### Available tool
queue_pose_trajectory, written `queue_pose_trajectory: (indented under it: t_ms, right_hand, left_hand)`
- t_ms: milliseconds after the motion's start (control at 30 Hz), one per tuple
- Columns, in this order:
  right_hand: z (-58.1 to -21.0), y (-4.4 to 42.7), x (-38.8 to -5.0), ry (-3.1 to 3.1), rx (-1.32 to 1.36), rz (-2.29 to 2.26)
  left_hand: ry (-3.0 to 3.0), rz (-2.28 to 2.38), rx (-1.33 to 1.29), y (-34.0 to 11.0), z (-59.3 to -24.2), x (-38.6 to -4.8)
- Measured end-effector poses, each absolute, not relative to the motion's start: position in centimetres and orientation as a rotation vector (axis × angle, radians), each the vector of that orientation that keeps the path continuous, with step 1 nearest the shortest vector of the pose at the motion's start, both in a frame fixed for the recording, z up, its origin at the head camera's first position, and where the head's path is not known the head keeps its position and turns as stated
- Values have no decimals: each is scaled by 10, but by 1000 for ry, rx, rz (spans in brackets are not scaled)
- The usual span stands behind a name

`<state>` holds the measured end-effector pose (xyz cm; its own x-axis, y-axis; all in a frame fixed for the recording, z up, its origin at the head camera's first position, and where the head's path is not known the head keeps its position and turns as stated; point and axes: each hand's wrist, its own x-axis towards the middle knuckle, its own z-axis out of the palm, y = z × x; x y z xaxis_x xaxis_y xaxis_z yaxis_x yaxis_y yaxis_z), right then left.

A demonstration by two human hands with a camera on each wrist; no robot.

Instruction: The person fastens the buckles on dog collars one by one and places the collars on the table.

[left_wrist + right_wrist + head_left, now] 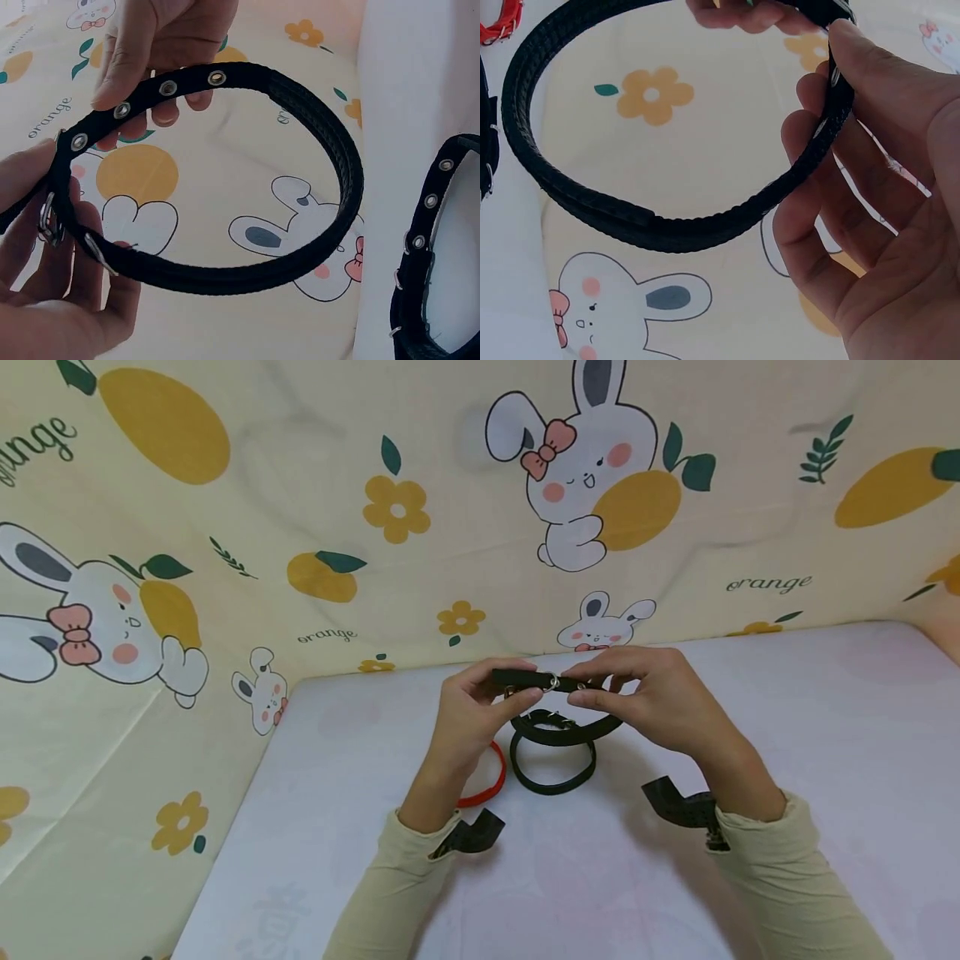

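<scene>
A black collar [566,737] with metal eyelets is held up in a ring above the table by both hands. My left hand [474,706] pinches it near the metal buckle [49,219], thumb on one side and fingers behind. Past the buckle, a strap end sticks out to the left in the left wrist view. My right hand [660,700] grips the eyelet stretch [169,88] between thumb and fingers. Below the held collar, a second black collar [551,789] lies looped on the table. Left of that one rests a red collar [491,792], partly hidden by my left hand and wrist.
The table [540,885] has a white cover. Behind and to the left hangs a cream cloth [450,560] printed with rabbits, flowers and oranges. Black straps [678,803] show at both sleeve cuffs.
</scene>
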<state>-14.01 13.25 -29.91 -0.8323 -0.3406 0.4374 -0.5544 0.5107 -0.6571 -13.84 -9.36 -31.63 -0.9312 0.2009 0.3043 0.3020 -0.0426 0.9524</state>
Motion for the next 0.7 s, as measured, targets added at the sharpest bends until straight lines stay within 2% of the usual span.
queue_pose_trajectory:
  t_ms: [400, 700]
  right_hand:
    - [-300, 129, -144, -2397, 986, 1266]
    - [-302, 130, -142, -2433, 819, 1312]
  left_hand:
    - [-2102, -2162, -536, -90, -315, -140]
    - [-2267, -2134, -361, -92, -318, -143]
